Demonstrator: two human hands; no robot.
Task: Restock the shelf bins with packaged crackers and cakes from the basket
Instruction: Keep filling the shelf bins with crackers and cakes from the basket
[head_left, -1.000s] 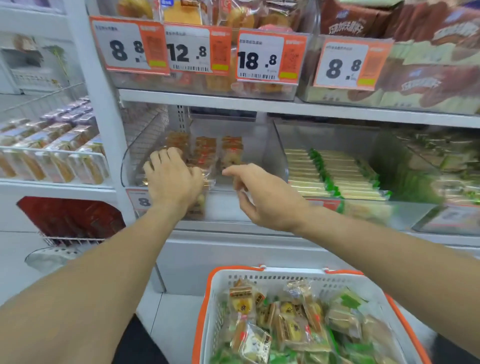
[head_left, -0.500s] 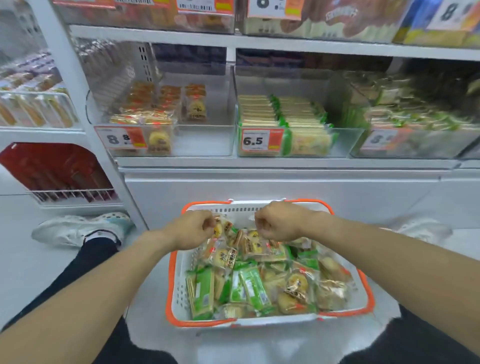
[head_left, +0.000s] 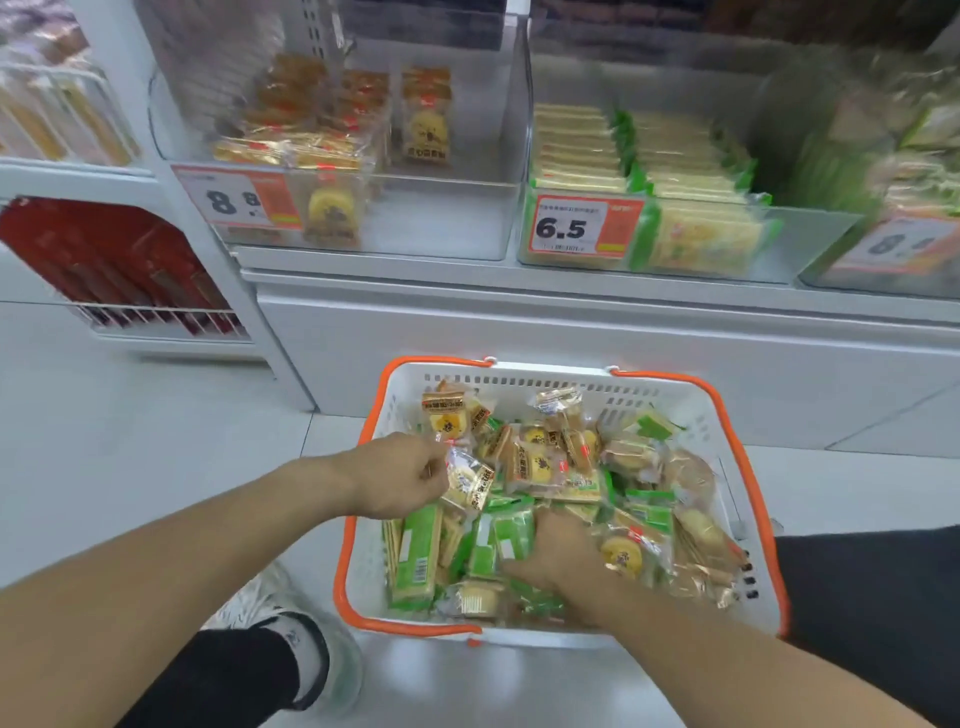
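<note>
A white basket with an orange rim (head_left: 670, 382) stands on the floor below the shelf, full of gold-wrapped cakes and green cracker packets. My left hand (head_left: 400, 475) is at the basket's left side and pinches a gold-wrapped cake packet (head_left: 470, 480). Lower in the basket, my right hand (head_left: 563, 556) lies palm down on the pile, its fingers over a green cracker packet (head_left: 511, 538). On the shelf, a clear bin (head_left: 441, 218) tagged 8.8 holds rows of yellow cakes. Beside it, a bin with a 6.5 tag (head_left: 582, 228) holds stacked green-edged crackers (head_left: 691, 171).
A third bin (head_left: 883, 249) at the far right is blurred. A wire rack of red packs (head_left: 119, 275) hangs low on the left. The white shelf base (head_left: 571, 332) rises right behind the basket. My shoe (head_left: 291, 613) and dark trouser legs flank the basket.
Both hands left the 8.8 bin and dropped to the basket. The view tilted down. My left hand now pinches a cake packet; my right hand moved nearer, onto the green packets.
</note>
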